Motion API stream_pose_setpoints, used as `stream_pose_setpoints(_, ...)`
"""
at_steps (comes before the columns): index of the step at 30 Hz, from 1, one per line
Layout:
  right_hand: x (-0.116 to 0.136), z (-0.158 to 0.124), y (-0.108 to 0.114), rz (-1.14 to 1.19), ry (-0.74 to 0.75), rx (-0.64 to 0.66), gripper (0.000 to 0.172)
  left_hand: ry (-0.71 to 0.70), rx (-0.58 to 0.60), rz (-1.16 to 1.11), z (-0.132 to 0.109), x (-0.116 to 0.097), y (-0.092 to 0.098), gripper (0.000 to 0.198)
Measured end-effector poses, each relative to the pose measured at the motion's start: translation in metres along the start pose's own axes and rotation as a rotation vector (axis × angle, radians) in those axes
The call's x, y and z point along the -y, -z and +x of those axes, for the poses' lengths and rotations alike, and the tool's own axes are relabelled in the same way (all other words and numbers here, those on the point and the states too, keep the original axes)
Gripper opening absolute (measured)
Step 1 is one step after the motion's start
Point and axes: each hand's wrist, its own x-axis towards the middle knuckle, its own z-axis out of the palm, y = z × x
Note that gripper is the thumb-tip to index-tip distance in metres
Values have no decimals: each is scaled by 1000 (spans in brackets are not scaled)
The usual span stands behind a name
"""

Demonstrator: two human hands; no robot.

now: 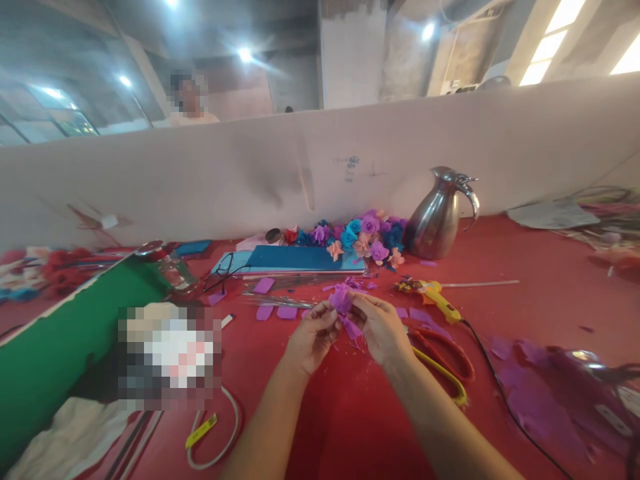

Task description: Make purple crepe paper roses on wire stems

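Note:
A small purple paper flower [341, 299] is held up between my two hands over the red table [345, 413]. My left hand [314, 333] has its fingers closed on the flower's left and lower side. From the right, my right hand [380, 327] pinches the flower's edge, and a purple strip [352, 328] hangs just below between the hands. Purple paper pieces [287, 312] lie behind my left hand. Red and yellow handled scissors [450, 360] rest beside my right wrist. Beyond them is a yellow glue gun [440, 301] with its cord running right.
Finished paper flowers [370, 233] are piled at the back, by a metal jug [436, 217] and blue sheets [295, 257]. A glass jar [175, 270] and green board [100, 320] stand left. Purple sheets [535, 393] lie right. A person is beyond the partition [200, 173].

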Motion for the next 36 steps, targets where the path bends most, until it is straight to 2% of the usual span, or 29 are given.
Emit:
stream_pose_setpoints(9,3,-3,-1,2,-28,-17,21,-7,-28,51,1,0,3,26)
stream_pose_setpoints(14,1,-2,0,-9,-21,-26,22,-27,-1,72,2,0,4,23)
stream_pose_setpoints(30,2,-5,-2,12,10,20,15,-21,-15,64,1,-1,3,23)
stream_pose_setpoints(34,2,-3,0,110,-20,-6,17,-30,-14,34,2,-2,3,23)
stream_pose_setpoints(36,2,-2,2,89,-45,-4,17,-40,-8,26,1,-4,3,22)
